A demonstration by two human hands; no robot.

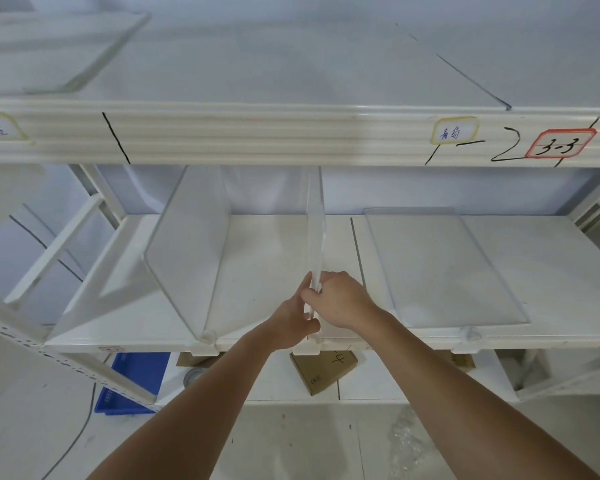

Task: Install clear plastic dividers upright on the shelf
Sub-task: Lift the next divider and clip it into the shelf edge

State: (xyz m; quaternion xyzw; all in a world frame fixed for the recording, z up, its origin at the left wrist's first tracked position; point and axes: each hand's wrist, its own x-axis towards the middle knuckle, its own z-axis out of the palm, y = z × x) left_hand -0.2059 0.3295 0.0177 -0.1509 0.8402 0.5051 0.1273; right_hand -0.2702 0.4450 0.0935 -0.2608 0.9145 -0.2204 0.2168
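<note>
A clear plastic divider [315, 223] stands upright, edge-on, in the middle of the white middle shelf [267, 258]. My left hand [297, 320] and my right hand [340, 299] both grip its front edge, low down near the shelf's front lip. Its white clip foot [305, 349] sits on the front rail. Left of it, another clear divider [187, 258] stands upright in its own clip. On the right, a third clear divider [440, 268] lies flat on the shelf.
The upper shelf [257, 74] carries a flat clear sheet [59, 53] at the left and labels on its front rail. Below are a cardboard box [323, 370] and a blue crate [132, 382]. A slanted white upright [66, 362] crosses at left.
</note>
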